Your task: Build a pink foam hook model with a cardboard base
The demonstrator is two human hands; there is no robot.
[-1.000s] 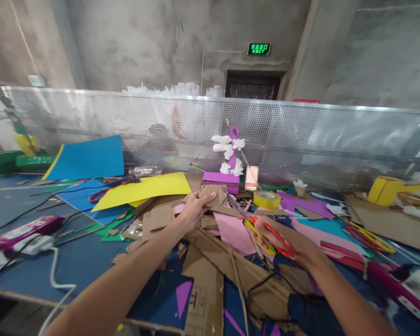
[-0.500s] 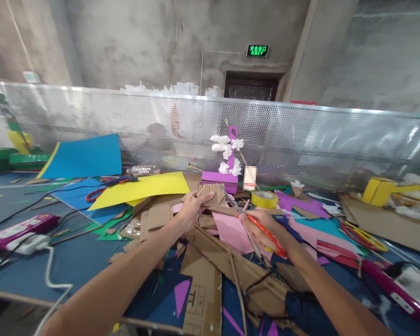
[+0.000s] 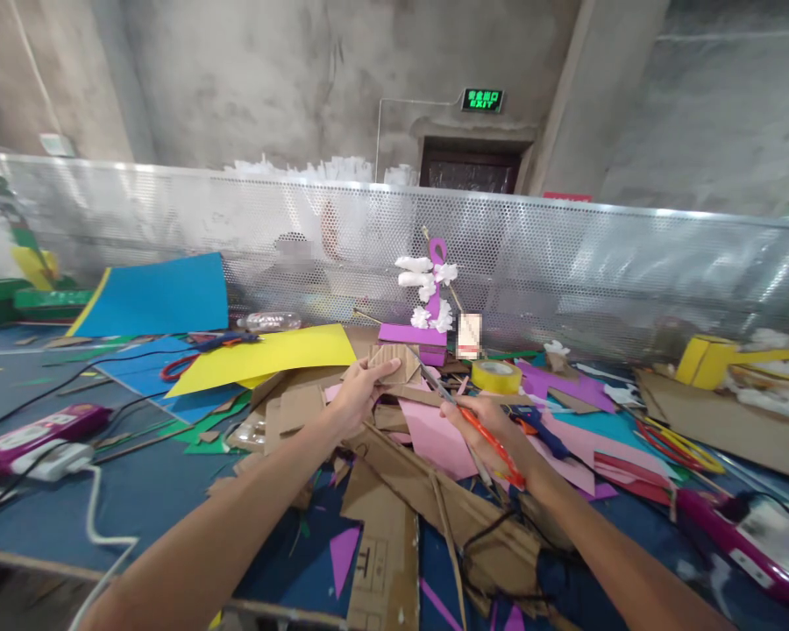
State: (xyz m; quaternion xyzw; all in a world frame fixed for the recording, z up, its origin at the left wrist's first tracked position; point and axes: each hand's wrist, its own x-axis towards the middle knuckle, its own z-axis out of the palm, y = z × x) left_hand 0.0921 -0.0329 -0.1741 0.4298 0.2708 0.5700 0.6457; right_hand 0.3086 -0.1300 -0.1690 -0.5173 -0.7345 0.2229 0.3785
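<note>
My left hand (image 3: 363, 386) pinches a small piece of corrugated cardboard (image 3: 404, 366), thumb on top, just in front of the purple box (image 3: 413, 333). In my right hand (image 3: 477, 429) is a pair of scissors (image 3: 486, 431) with orange-red handles. Their blades point up and left, and the tips lie at the right edge of the cardboard; whether they touch it I cannot tell. Beyond stands a purple upright strip (image 3: 437, 280) with white tufts on it. A roll of yellow tape (image 3: 496, 377) lies to the right of the cardboard.
Yellow sheet (image 3: 269, 355) and blue board (image 3: 164, 298) lie left. Cardboard scraps (image 3: 427, 491) and pink paper (image 3: 434, 438) cover the middle. A blue glue gun (image 3: 545, 429) sits beside my right wrist. Power strips (image 3: 46, 429) flank both sides; a perforated metal screen (image 3: 237, 228) rises behind.
My right hand and the scissors have shifted slightly left. The cardboard's right side now shows a slanted corner. My left hand keeps its grip in nearly the same place.
</note>
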